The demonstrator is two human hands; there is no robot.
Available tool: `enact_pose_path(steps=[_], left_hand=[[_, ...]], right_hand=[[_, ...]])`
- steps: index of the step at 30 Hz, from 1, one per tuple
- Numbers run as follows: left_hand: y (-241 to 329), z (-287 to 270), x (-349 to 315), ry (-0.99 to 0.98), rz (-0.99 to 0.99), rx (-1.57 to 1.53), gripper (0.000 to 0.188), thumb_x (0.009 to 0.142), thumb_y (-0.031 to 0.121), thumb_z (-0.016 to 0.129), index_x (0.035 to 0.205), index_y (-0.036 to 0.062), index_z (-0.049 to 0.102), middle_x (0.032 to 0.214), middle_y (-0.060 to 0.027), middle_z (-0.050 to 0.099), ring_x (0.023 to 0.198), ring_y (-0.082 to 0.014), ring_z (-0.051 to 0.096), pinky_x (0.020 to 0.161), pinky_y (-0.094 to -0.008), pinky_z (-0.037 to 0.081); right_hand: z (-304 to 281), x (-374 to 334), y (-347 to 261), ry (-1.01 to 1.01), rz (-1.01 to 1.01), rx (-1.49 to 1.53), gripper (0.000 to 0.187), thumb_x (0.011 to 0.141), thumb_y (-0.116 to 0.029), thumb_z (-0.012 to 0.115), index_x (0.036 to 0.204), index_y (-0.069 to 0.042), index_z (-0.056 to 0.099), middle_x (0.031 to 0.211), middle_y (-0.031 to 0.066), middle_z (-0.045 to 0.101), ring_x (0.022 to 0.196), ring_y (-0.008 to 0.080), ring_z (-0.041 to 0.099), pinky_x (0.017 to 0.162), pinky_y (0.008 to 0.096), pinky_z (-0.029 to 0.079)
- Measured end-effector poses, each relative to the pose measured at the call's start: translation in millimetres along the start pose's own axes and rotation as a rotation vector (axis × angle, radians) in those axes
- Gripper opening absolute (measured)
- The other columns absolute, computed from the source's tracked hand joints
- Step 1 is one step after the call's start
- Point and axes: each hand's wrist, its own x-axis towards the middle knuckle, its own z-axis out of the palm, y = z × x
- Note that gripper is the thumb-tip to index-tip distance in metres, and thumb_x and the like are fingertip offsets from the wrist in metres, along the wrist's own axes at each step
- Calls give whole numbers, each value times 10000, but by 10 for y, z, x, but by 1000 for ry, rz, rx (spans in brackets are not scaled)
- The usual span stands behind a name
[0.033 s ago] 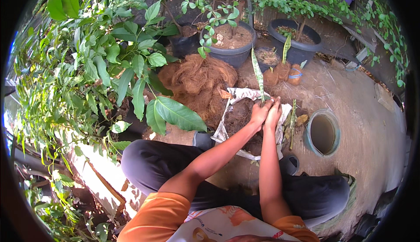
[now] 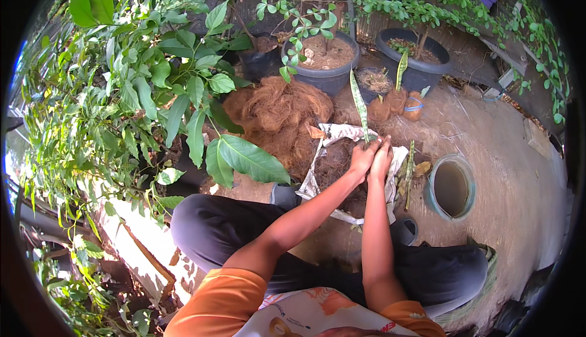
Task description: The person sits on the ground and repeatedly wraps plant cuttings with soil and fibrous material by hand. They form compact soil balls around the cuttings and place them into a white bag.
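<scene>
Both hands are pressed together over a rolled-down white sack (image 2: pixel 310 183) holding dark brown fibre (image 2: pixel 331 161). Out of their grasp rises an upright variegated snake plant leaf (image 2: pixel 359 106). My left hand (image 2: pixel 364 156) is closed at the leaf's lower end. Against it, my right hand (image 2: pixel 381 156) is closed around the same base, its fingers bent; whatever lies between the palms is hidden. Just right of the sack, a cut snake plant leaf (image 2: pixel 409 172) lies by some dry leaves (image 2: pixel 422 168).
Loose brown coconut fibre (image 2: pixel 278 108) is heaped beyond the sack. Farther back stand large dark pots (image 2: pixel 326 79) and two fibre-wrapped bundles (image 2: pixel 413 106), one tied in blue. A bucket of murky water (image 2: pixel 430 197) stands at right. Leafy branches (image 2: pixel 244 157) reach in from the left.
</scene>
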Motion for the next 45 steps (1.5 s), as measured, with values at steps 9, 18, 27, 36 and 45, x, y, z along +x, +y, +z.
enact_pose_path(steps=[9, 18, 27, 36, 45], left_hand=[[5, -180, 280, 33, 15, -14, 374, 911, 224, 656, 1160, -50, 603, 1121, -135, 651, 967, -185, 630, 836, -313, 506], [-152, -117, 170, 97, 76, 10, 282, 929, 211, 628, 1105, -8, 645, 1062, -102, 672, 934, -161, 631, 806, -293, 500], [-169, -74, 188, 76, -8, -18, 225, 900, 197, 635, 1024, 16, 682, 979, -92, 688, 853, -156, 630, 768, -303, 494], [977, -651, 609, -91, -86, -108, 324, 985, 357, 512, 1037, 37, 519, 752, -33, 566, 674, -191, 586, 666, -316, 515], [1298, -883, 689, -178, -96, -204, 402, 907, 383, 637, 1075, 25, 566, 739, -42, 577, 652, -214, 605, 608, -317, 489]], right_hand=[[234, 138, 27, -1, -87, -46, 516, 1006, -402, 418, 1138, 62, 600, 1135, 156, 630, 1073, 253, 584, 931, 349, 438], [141, 183, 134, 23, -72, -10, 521, 998, -416, 425, 1050, 62, 626, 995, 133, 651, 944, 233, 610, 859, 338, 466], [-24, 217, 200, 10, -16, -87, 522, 999, -435, 401, 1045, 24, 645, 1040, 150, 645, 981, 253, 601, 893, 353, 457], [-144, 580, 85, 2, -105, -261, 395, 944, -447, 513, 1072, -95, 641, 905, -9, 640, 815, 98, 552, 636, 286, 394], [-447, 986, 860, -35, -143, -889, 294, 817, -241, 661, 994, -7, 679, 985, 219, 680, 967, 360, 643, 865, 406, 485]])
